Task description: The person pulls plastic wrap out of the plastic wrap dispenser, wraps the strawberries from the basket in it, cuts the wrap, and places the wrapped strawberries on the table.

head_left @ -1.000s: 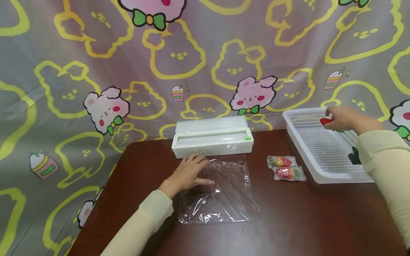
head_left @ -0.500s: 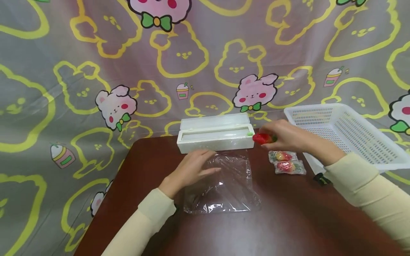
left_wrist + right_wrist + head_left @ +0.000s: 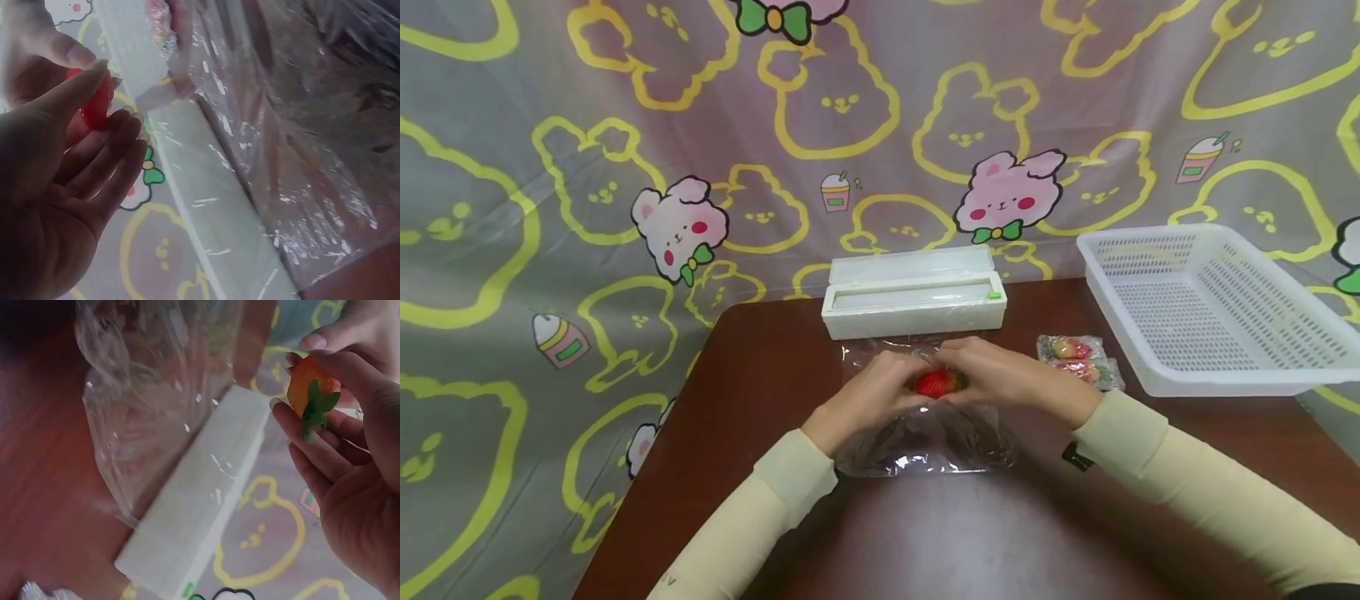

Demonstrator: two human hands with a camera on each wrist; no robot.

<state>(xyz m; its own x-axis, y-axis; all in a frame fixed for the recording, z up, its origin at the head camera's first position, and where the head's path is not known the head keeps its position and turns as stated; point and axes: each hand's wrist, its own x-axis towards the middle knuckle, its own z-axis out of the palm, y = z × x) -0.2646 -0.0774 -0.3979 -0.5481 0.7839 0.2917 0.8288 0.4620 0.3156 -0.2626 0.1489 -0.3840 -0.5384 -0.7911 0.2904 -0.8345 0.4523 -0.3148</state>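
Between my two hands, over the table, is a red strawberry (image 3: 934, 384) with green leaves, possibly a model. My left hand (image 3: 876, 392) pinches its red tip end between thumb and fingers. At the leafy end, my right hand (image 3: 1000, 373) grips it with thumb and fingertips; the leaves (image 3: 320, 403) show in the right wrist view. Below both hands a sheet of clear plastic wrap (image 3: 917, 446) lies spread on the table, partly covered by them. Its far edge reaches the front of a white cling film dispenser box (image 3: 917, 318), whose lid stands up.
Right of the hands lie two film-wrapped strawberries (image 3: 1067, 347), partly behind the right wrist. A white perforated basket (image 3: 1225, 383) stands at the table's right. Patterned cloth (image 3: 895, 125) hangs behind the dark red table (image 3: 760, 367).
My right hand has brought the strawberry from the basket leftward over the plastic wrap. My left hand, earlier resting over the wrap with its fingers extended, now pinches the strawberry too.
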